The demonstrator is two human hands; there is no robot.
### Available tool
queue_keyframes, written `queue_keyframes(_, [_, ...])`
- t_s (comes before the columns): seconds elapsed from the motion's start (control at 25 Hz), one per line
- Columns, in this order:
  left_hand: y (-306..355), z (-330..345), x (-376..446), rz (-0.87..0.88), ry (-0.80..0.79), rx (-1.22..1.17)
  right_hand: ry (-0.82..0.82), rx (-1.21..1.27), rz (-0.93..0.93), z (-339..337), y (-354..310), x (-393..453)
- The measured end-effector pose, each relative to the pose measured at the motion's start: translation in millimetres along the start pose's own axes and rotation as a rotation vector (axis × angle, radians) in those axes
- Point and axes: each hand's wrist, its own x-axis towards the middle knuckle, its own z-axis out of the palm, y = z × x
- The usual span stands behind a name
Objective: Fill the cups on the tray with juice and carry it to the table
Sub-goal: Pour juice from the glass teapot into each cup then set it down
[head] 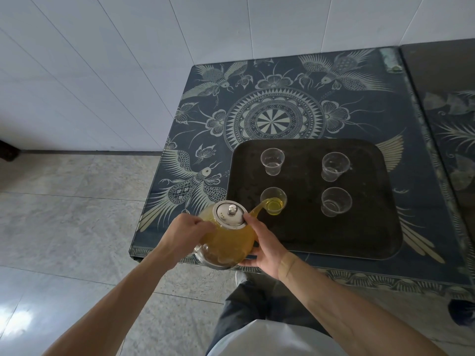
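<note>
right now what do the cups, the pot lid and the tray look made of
Cups: clear thin plastic by the look, possibly glass; the tray shows through them. Pot lid: shiny silver metal, likely steel, with bright reflections and a knob. Tray: dark matte material, plastic or lacquered wood; I cannot tell which.

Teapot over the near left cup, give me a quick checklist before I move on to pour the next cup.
1. Spout over the near left cup: ok, the juice lands inside it.
2. Fill level of that cup: not ok yet, juice covers only the lower part.
3. Grip on the teapot: ok, left hand at its handle side, right hand supporting the body near the spout.
4. Lid: cannot tell, it sits in place, but nothing clearly holds it down.
5. Other three cups, near right, far left, far right: ok, upright with no juice in them yet.
6. Tray: ok, flat on the patterned table, no visible spills.
</note>
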Motion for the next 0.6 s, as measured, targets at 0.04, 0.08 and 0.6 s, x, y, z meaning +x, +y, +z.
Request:
queue_keyframes(0.04, [-0.7,-0.2,0.6,0.0,0.005,-0.001,-0.002,0.003,-0.005,0.2,0.0,0.1])
queue_keyframes(0.08, [-1.3,-0.2,1.3,0.002,0.01,0.001,-0.003,0.005,-0.008,0.2,-0.1,0.5])
queue_keyframes(0.6, [1.1,-0.7,-2.1,-0.001,-0.001,-0.005,-0.017,-0.018,-0.018,0.4,-1.0,-3.1])
